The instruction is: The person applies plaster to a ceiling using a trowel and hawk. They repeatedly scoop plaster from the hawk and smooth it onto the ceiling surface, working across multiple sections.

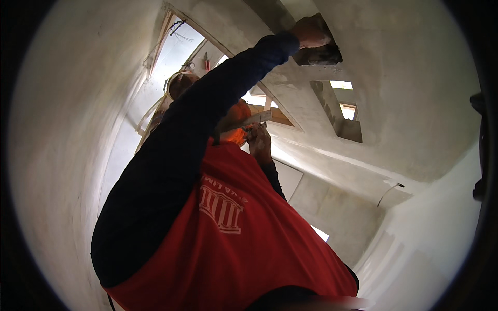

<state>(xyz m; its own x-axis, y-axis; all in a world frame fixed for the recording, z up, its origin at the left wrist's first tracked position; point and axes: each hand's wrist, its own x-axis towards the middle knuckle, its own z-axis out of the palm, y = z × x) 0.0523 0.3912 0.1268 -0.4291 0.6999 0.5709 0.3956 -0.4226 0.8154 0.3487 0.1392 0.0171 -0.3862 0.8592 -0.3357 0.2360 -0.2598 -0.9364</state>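
Observation:
My left arm, in a dark sleeve, stretches up and across to the far right. My left hand [312, 32] is closed at a narrow wall recess, against its dark, wet-looking lower end [322, 55]. What lies inside its fingers is hidden. Beyond the lower edge of my red shirt, my right hand [260, 143] is raised with its fingers curled at a flat, pale-edged board [255, 120], which it seems to grip from below. Part of the board is hidden behind my left arm and the shirt. A bright orange object [237, 129], its kind unclear, shows behind the board.
Grey plastered wall holds a second slanted recess [337, 111] with small bright openings. A wooden frame [205, 33] surrounds an opening at the upper left, where a red-handled tool [207, 62] and a round brown object [181, 83] show. A loose cable [390, 192] sticks out at right.

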